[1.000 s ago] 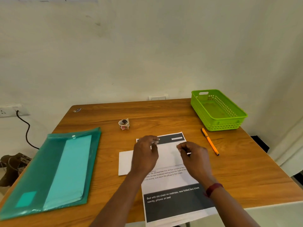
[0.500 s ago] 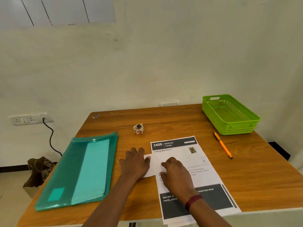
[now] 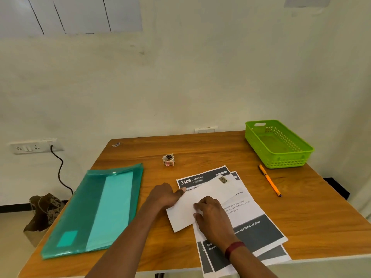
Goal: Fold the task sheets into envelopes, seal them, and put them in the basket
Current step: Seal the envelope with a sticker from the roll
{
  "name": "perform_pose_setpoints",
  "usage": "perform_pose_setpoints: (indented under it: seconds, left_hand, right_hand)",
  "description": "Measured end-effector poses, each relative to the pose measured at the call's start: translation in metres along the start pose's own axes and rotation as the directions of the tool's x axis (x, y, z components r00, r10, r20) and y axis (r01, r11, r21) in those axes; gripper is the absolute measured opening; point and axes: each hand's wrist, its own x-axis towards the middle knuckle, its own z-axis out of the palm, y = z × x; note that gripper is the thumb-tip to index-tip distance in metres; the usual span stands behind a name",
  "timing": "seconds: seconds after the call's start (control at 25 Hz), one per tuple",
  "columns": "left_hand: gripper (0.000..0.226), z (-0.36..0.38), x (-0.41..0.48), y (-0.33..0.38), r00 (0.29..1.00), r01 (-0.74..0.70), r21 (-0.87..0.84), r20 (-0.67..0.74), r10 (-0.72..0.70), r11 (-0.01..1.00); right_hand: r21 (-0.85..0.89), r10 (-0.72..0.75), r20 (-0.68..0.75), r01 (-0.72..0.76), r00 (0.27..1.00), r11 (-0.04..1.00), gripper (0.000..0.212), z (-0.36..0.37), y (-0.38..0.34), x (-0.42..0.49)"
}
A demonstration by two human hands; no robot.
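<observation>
Off-white plaster wall (image 3: 180,87); brown wood-grain table (image 3: 200,149) set against it.

- Printed black-and-white paper task sheets (image 3: 259,231): fanned stack at the near edge, right of centre.
- White paper envelope (image 3: 208,189), stamped at its far corner: lies askew across the top sheet.
- Left hand (image 3: 164,195): at the envelope's left edge, thumb on top; grip underneath cannot be told.
- Right hand (image 3: 212,215): rests on the envelope, fingers loosely bent, pressing down.
- Lime-green perforated plastic basket (image 3: 285,162): far right corner.
- Orange pen (image 3: 270,182): near the basket.
- Small roll of stamps (image 3: 168,159): mid-table.
- Teal translucent plastic folder (image 3: 96,209): left side.
</observation>
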Motion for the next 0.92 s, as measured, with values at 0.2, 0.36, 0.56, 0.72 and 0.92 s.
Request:
perform_pose_setpoints:
  seconds: [0.2,0.36,0.56,0.72,0.92]
  left_hand:
    - [0.039,0.002,-0.004,0.001,0.989,-0.133,-0.038,-0.069,0.131,0.99]
    - [0.03,-0.006,-0.008,0.006,0.977,-0.18,-0.188,-0.149,0.153,0.966]
    - [0.037,-0.006,-0.014,0.005,0.979,-0.179,-0.31,-0.155,0.136,0.934]
    - [0.043,-0.003,-0.022,0.008,0.982,-0.171,-0.56,-0.167,0.091,0.811]
    - [0.046,-0.001,-0.027,0.027,0.971,-0.207,-0.753,-0.236,0.037,0.625]
  right_hand:
    - [0.104,0.082,-0.085,-0.073,0.993,0.992,0.028,0.006,0.0,-0.003]
    - [0.304,0.235,-0.209,-0.166,0.949,0.938,0.024,0.01,-0.004,-0.006]
    - [0.411,0.328,-0.216,-0.219,0.92,0.885,0.021,0.004,-0.01,-0.004]
    - [0.58,0.49,-0.307,-0.248,0.816,0.776,0.013,-0.008,-0.02,-0.004]
    - [0.834,0.7,0.162,-0.475,0.696,0.279,0.012,-0.041,-0.032,-0.003]
